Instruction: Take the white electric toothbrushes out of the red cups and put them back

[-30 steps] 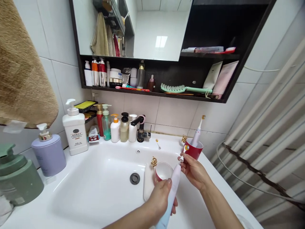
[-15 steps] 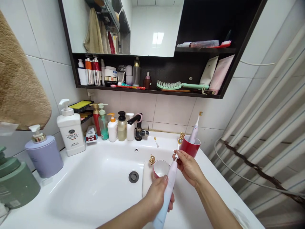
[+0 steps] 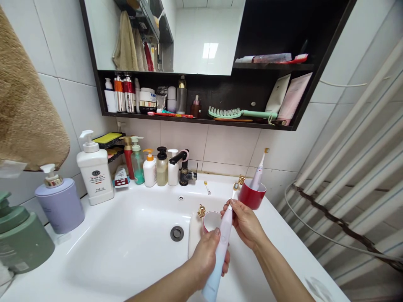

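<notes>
My left hand [image 3: 208,256] is wrapped round the pink-to-blue handle of an electric toothbrush [image 3: 221,247], tilted over the right side of the sink. At its upper end my right hand [image 3: 244,220] pinches the white brush head [image 3: 235,192], whose bristles stick out above the fingers; the joint between head and handle is partly covered. Behind my hands a cup with a white inside [image 3: 211,219] and a gold handle sits on a pale tray [image 3: 193,239] in the basin. Another brush head [image 3: 207,187] lies on the sink's back ledge.
A red cup [image 3: 252,197] holding a second electric toothbrush [image 3: 258,174] stands on the right rim. The black faucet [image 3: 185,170] is at the back, with several pump bottles left of it. A dark cabinet [image 3: 220,94] hangs above; pipes [image 3: 352,180] run along the right.
My right hand has slid down toward the handle's upper end, and the brush head now shows above its fingers. My left hand still holds the handle in nearly the same place.
</notes>
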Demonstrator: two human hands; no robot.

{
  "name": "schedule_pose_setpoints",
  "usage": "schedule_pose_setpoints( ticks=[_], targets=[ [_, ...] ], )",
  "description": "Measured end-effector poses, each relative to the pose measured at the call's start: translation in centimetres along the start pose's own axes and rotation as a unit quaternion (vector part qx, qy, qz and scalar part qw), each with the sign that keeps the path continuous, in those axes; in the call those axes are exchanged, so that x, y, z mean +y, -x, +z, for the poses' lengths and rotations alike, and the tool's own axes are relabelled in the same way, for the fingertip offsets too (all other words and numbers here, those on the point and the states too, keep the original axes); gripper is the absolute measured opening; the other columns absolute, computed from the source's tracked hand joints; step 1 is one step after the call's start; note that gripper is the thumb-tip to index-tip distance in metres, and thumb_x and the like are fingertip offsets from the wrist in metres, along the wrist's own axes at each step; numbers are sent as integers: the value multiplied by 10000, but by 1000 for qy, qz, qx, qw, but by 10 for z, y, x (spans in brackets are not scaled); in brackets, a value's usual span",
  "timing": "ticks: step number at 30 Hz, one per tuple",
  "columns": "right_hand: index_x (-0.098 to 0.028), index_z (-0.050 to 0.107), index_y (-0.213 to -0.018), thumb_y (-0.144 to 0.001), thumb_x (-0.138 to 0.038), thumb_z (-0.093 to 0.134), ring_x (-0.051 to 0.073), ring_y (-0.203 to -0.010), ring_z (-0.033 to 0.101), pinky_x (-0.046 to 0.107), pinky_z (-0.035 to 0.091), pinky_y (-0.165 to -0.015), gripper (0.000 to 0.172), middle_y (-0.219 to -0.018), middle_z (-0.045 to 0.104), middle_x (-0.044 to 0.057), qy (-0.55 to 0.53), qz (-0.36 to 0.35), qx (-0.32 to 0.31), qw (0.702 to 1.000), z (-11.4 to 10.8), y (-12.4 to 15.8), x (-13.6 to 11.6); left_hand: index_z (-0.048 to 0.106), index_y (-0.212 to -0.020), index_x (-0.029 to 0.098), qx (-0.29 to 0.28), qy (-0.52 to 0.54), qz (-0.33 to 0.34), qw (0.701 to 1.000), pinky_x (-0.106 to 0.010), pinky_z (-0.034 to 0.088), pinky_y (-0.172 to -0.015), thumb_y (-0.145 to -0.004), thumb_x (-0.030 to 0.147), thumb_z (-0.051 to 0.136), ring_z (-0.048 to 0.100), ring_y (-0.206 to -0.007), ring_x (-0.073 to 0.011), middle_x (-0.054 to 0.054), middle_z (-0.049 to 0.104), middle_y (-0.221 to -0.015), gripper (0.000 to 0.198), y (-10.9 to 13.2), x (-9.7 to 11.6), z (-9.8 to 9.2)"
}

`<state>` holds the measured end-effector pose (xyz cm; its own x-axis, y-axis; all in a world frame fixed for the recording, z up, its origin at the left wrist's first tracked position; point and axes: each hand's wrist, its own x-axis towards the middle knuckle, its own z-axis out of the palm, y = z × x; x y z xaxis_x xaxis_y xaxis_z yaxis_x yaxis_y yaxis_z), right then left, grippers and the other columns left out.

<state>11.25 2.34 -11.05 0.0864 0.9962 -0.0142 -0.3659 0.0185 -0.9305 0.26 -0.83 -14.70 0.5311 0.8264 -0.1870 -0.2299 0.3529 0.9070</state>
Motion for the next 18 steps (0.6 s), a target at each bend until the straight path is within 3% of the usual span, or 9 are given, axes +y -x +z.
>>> schedule_pose_setpoints(
  ticks=[7,13,18],
  targets=[
    [-169,455,-619,-627,-349,500,104,-534,511,231,394,-503,186,-568,508,-23,40,-3,4,999,5,2,1,360,-685,156,30,-23,11,999,-198,257,-340,-583,644,208,349,-315,-60,31,410,-453,521,1,-2,1],
    [-173,443,-615,-615,-378,497,102,-528,514,211,382,-478,212,-558,506,-27,87,-35,50,994,10,3,3,356,-629,163,91,-165,96,978,-190,286,-370,-606,587,300,361,-356,-48,35,403,-485,428,0,-2,-5],
    [-174,437,-592,-613,-384,489,104,-507,506,196,363,-427,217,-526,500,-31,91,-41,63,993,12,3,6,353,-675,156,31,-78,51,995,-188,263,-337,-608,601,261,348,-304,-48,42,405,-449,459,-2,-1,-5]
  ],
)
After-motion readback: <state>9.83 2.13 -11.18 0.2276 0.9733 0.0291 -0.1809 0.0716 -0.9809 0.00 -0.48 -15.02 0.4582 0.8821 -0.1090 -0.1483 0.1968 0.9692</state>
